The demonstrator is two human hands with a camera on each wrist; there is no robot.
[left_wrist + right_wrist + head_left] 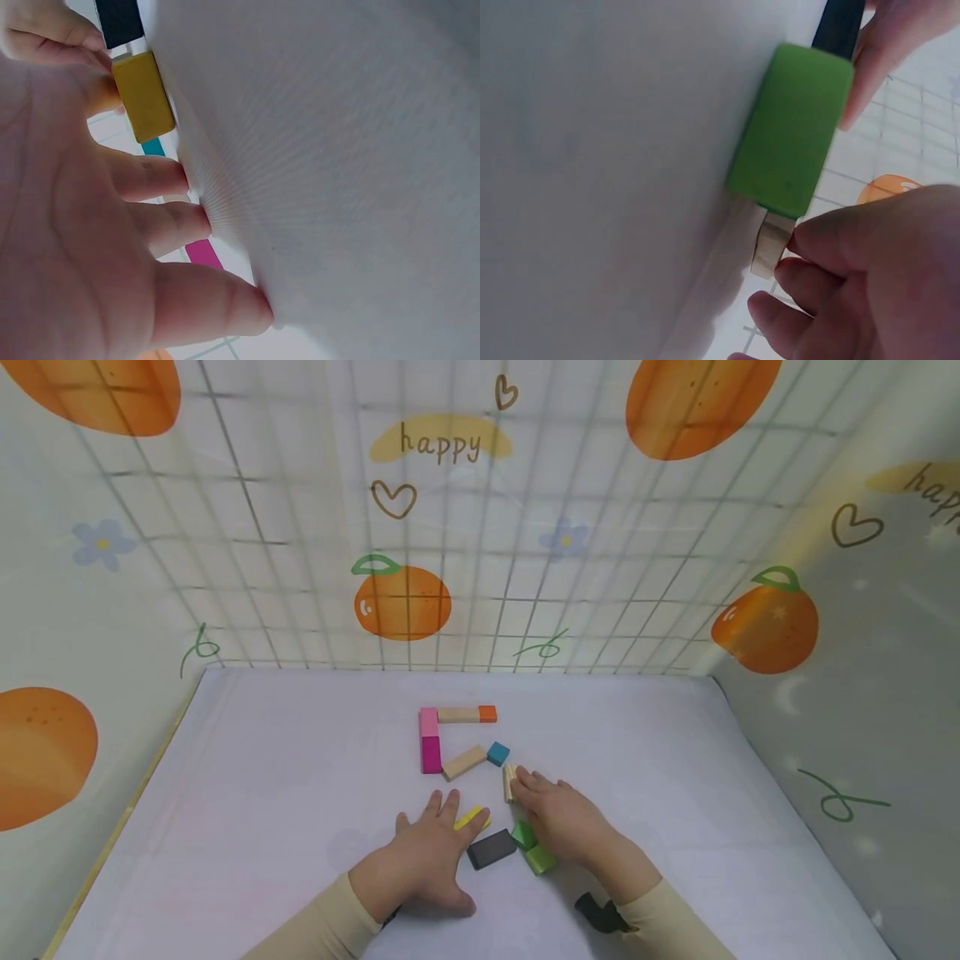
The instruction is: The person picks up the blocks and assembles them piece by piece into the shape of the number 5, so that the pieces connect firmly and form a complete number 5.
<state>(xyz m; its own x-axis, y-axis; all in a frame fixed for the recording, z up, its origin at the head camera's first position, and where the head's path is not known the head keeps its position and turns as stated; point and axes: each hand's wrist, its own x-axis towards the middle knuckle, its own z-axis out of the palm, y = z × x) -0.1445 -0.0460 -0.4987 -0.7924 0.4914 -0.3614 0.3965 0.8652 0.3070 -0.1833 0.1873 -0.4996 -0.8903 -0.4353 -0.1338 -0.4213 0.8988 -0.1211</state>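
Note:
My left hand (427,856) is spread palm down, fingertips on the white tabletop. Its index finger lies across the yellow block (470,817), which in the left wrist view stands right beside that finger. My right hand (562,814) has curled fingertips at the side of a pale wooden block (770,246), standing at the near right end of the row. Close by its palm are two green blocks (539,859). A dark grey block (492,849) lies between the hands, touching the green ones at its right end.
Ahead of the hands, a pink block (429,722) and a magenta block (431,755) form a left side. A wooden block (458,715) and an orange block (487,714) run along the back. Another wooden block (465,763) slants toward a blue block (498,754). Printed curtains (465,527) surround the table.

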